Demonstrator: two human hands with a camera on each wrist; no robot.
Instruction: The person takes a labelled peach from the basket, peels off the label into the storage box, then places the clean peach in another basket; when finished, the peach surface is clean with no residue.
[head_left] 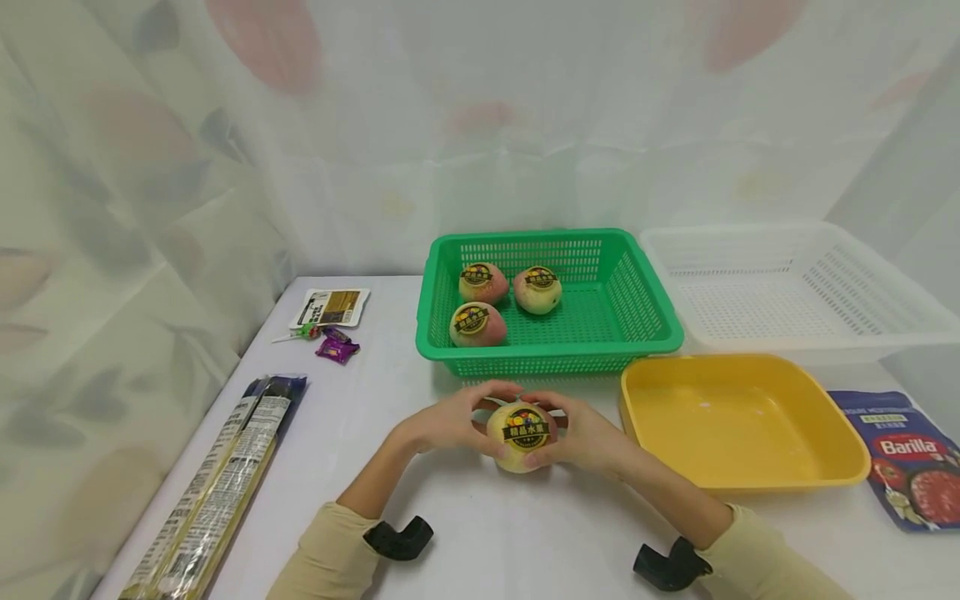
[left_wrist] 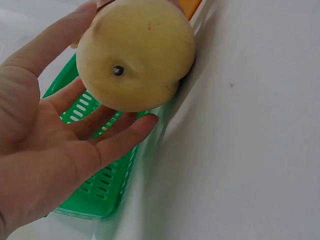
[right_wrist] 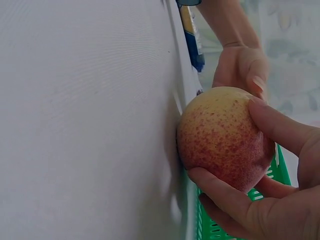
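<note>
Between both hands, in front of the green basket, is a yellow-and-pink peach with a black fruit sticker facing up. My left hand holds its left side, with the thumb at the near side and fingers bent round the far side. On the other side, my right hand grips it between thumb and fingers. The left wrist view shows the peach's pale face with a small dark spot; its red-speckled face appears in the right wrist view. Three similar peaches lie inside the basket.
Right of the green basket stand a white basket and a yellow tray, with a blue Barilla pouch beyond. At left lie long clear-and-blue packages, a flat packet, a lollipop and purple-wrapped candies.
</note>
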